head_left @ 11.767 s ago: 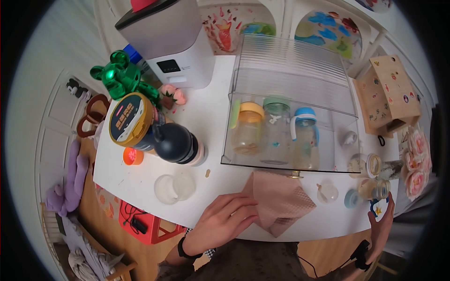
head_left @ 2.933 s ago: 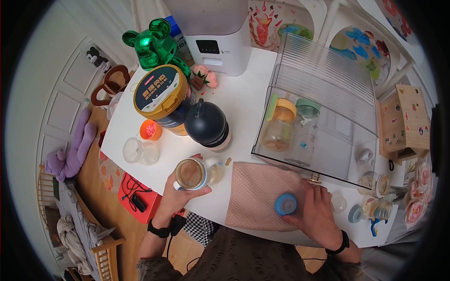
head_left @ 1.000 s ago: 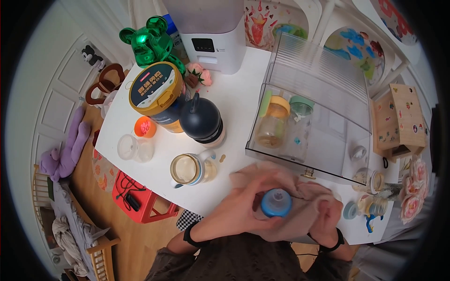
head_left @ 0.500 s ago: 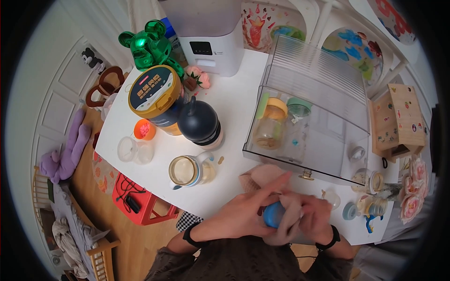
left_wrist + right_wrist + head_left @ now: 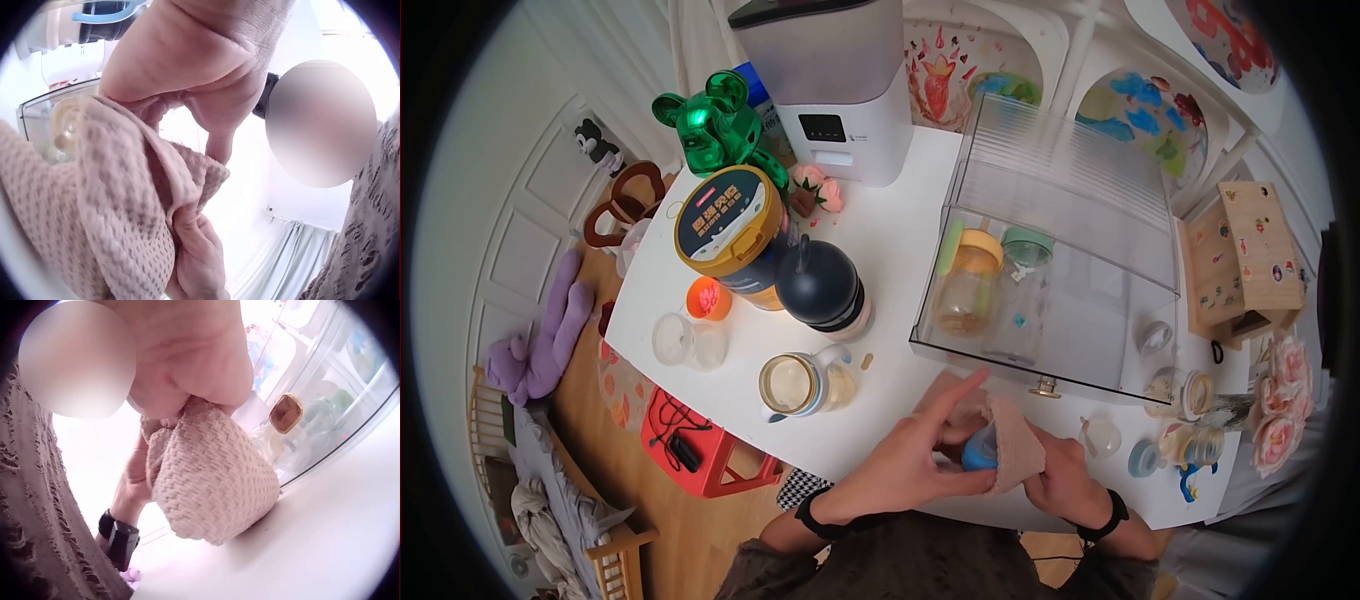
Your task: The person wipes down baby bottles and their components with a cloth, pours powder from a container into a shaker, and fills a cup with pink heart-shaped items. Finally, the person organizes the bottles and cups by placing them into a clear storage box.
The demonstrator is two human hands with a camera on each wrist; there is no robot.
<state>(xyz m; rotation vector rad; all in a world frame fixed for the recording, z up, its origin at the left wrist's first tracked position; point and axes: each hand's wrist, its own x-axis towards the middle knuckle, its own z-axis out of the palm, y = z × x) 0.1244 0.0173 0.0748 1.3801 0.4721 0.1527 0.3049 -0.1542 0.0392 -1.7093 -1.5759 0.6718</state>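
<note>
In the head view my left hand [image 5: 905,468] holds a blue baby bottle teat collar [image 5: 980,450], its fingers and thumb around it. A dusty-pink waffle cloth [image 5: 1022,440] is bunched around the collar. My right hand [image 5: 1065,482] grips the cloth from the right side. In the left wrist view the folded cloth [image 5: 125,206] hides the collar, with the right hand's [image 5: 200,259] thumb on its edge. The right wrist view shows the cloth [image 5: 215,478] hanging in a pouch from the right hand. An uncapped baby bottle [image 5: 790,384] with handles stands on the table to the left.
A clear case [image 5: 1050,330] holds a yellow-topped bottle [image 5: 970,290] and a green-topped one [image 5: 1025,290]. A dark round-topped flask [image 5: 818,285] and a gold-lidded tub [image 5: 735,225] stand at the left. Small jars [image 5: 1195,397] and a clear dome [image 5: 1100,437] lie right.
The blue-topped bottle has left the case and stands uncapped on the table. The cloth, flat earlier, is lifted and bunched. The collar has passed from right hand to left and is now more covered.
</note>
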